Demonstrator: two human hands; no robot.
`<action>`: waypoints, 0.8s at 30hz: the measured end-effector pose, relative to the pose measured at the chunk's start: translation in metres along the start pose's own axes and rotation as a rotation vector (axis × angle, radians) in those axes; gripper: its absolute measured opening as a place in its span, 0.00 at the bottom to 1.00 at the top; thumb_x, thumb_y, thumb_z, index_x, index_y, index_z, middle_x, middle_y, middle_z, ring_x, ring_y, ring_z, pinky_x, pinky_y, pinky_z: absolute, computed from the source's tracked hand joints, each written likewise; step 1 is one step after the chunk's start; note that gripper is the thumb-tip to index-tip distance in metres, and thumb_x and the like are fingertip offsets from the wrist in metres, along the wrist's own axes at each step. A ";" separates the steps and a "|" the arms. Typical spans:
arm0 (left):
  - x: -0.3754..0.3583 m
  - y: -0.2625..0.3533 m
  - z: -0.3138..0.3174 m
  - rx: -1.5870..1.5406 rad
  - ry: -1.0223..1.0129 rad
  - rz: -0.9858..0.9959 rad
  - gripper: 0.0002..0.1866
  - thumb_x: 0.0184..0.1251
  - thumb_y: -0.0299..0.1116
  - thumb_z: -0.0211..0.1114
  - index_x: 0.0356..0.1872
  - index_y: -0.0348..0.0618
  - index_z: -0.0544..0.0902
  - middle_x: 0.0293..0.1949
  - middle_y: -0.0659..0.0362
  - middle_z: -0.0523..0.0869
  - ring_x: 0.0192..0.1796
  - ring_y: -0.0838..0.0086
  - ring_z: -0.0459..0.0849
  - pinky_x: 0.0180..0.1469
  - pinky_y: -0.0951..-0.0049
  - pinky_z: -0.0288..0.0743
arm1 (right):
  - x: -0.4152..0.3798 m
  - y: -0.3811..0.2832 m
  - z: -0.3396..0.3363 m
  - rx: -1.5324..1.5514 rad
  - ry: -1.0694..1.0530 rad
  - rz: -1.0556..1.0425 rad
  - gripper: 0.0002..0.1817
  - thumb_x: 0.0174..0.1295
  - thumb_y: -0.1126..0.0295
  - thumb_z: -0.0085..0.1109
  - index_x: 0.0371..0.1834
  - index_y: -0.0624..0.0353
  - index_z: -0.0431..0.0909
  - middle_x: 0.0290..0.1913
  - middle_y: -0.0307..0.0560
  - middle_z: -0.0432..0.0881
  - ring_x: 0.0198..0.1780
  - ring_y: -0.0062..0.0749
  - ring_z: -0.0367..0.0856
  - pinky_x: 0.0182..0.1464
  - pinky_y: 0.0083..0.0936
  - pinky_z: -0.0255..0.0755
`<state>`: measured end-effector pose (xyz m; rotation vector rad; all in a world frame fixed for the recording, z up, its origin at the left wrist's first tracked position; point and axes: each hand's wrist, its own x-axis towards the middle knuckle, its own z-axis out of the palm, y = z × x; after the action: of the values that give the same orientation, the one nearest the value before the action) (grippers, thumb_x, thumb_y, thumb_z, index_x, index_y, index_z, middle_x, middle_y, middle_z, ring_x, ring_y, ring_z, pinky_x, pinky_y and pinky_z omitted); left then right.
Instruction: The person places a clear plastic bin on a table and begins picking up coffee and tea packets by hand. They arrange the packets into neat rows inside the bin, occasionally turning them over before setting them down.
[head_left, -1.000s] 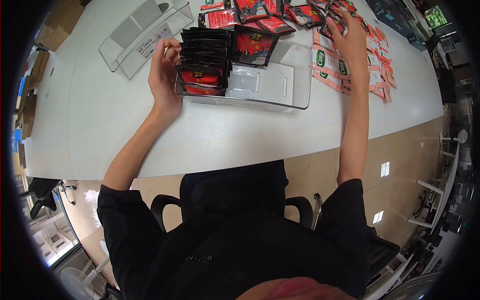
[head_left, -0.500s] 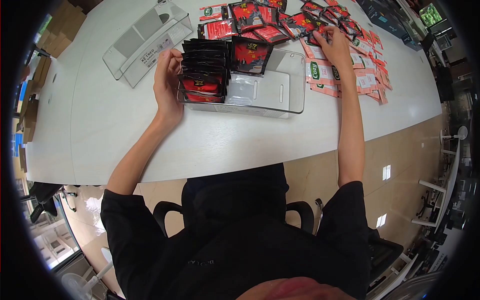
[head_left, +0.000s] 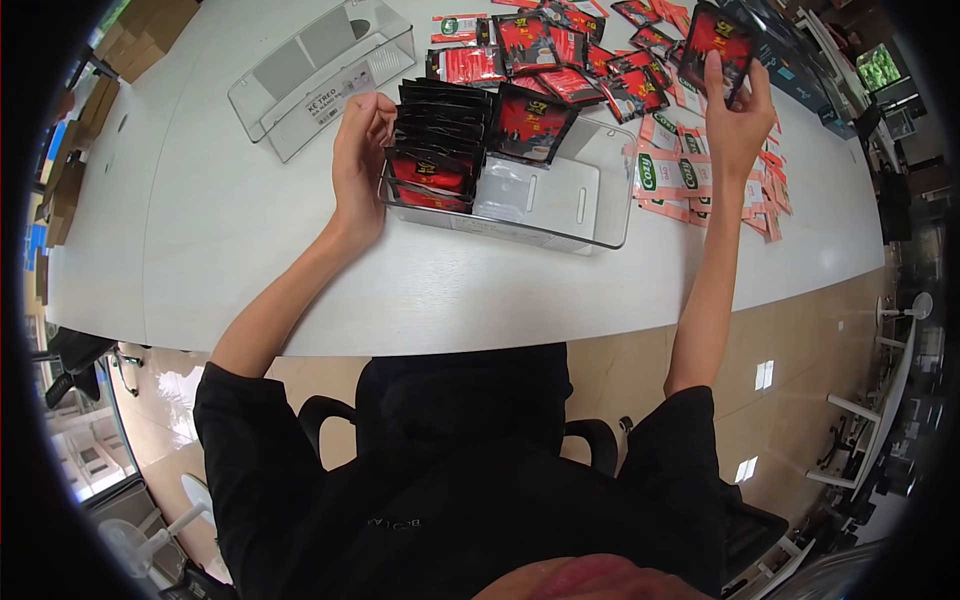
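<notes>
Up at the right, my right hand [head_left: 740, 130] pinches a black-and-red coffee sachet [head_left: 716, 42], raised above the scattered packets. My left hand [head_left: 358, 165] has its fingers curled at the left end of a clear plastic bin [head_left: 540, 235]. Inside that bin, a tight row of upright coffee sachets [head_left: 440, 120] fills the left compartment. Another coffee sachet [head_left: 532, 122] stands tilted at the back, just right of the row. The bin's right part shows its slotted white base. Loose coffee sachets [head_left: 635, 90] lie in a heap behind and right of the bin.
Pink-and-white Cozy sachets [head_left: 665, 175] are spread to the right of the bin. A second clear bin [head_left: 300, 75] with a printed label lies at the back left. Dark boxes [head_left: 800, 75] line the far right edge of the white table [head_left: 480, 300].
My right hand has lifted a coffee sachet off the heap, up and to the right. My left hand stays at the bin's end. The whole view has shifted slightly.
</notes>
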<state>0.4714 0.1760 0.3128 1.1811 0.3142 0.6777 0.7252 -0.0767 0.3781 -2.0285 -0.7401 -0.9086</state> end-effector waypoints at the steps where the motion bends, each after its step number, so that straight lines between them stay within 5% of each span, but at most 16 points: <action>1: 0.000 0.001 0.000 -0.002 0.002 -0.012 0.16 0.83 0.47 0.48 0.44 0.45 0.74 0.35 0.67 0.74 0.40 0.82 0.71 0.48 0.78 0.62 | -0.005 -0.015 0.000 0.351 -0.035 0.077 0.15 0.66 0.67 0.71 0.52 0.59 0.83 0.42 0.38 0.86 0.38 0.18 0.81 0.38 0.19 0.74; 2: 0.000 0.000 -0.001 -0.004 0.011 -0.006 0.16 0.83 0.47 0.48 0.44 0.45 0.74 0.35 0.67 0.74 0.40 0.82 0.71 0.48 0.78 0.62 | -0.009 -0.026 0.001 0.703 -0.074 0.155 0.15 0.67 0.68 0.70 0.52 0.62 0.82 0.44 0.38 0.86 0.40 0.16 0.81 0.41 0.17 0.75; 4: 0.001 -0.004 -0.004 -0.010 -0.021 0.019 0.16 0.83 0.47 0.48 0.44 0.45 0.73 0.35 0.67 0.74 0.40 0.82 0.71 0.48 0.78 0.62 | -0.021 -0.049 0.001 0.928 -0.239 0.113 0.16 0.64 0.71 0.73 0.52 0.66 0.81 0.45 0.42 0.86 0.45 0.20 0.83 0.50 0.18 0.75; 8: 0.000 -0.002 -0.003 -0.016 -0.028 0.006 0.16 0.82 0.47 0.49 0.44 0.45 0.73 0.34 0.67 0.74 0.40 0.82 0.71 0.48 0.78 0.62 | -0.039 -0.069 0.007 0.750 -0.461 -0.171 0.21 0.55 0.69 0.78 0.50 0.65 0.83 0.40 0.42 0.83 0.43 0.26 0.81 0.48 0.24 0.74; 12: 0.000 -0.001 -0.003 -0.016 -0.039 0.012 0.16 0.82 0.47 0.50 0.43 0.45 0.73 0.34 0.67 0.73 0.39 0.83 0.70 0.48 0.78 0.62 | -0.045 -0.079 0.012 0.370 -0.415 -0.400 0.20 0.53 0.70 0.79 0.48 0.63 0.85 0.37 0.42 0.80 0.41 0.28 0.77 0.42 0.24 0.70; 16: 0.000 0.000 -0.003 0.008 -0.046 0.012 0.16 0.81 0.48 0.50 0.42 0.45 0.73 0.33 0.67 0.73 0.39 0.83 0.70 0.48 0.78 0.62 | -0.042 -0.085 0.012 0.333 -0.368 -0.477 0.17 0.53 0.69 0.79 0.46 0.59 0.87 0.34 0.39 0.81 0.36 0.26 0.77 0.36 0.23 0.69; 24: -0.005 0.008 0.005 0.062 -0.030 0.059 0.14 0.80 0.45 0.53 0.43 0.44 0.74 0.33 0.68 0.69 0.37 0.83 0.65 0.47 0.79 0.61 | -0.037 -0.079 0.010 0.445 -0.409 -0.266 0.09 0.61 0.68 0.72 0.44 0.53 0.87 0.34 0.37 0.82 0.33 0.25 0.79 0.39 0.25 0.70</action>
<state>0.4680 0.1706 0.3214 1.2630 0.2780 0.7055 0.6483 -0.0339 0.3766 -1.7487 -1.3323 -0.4106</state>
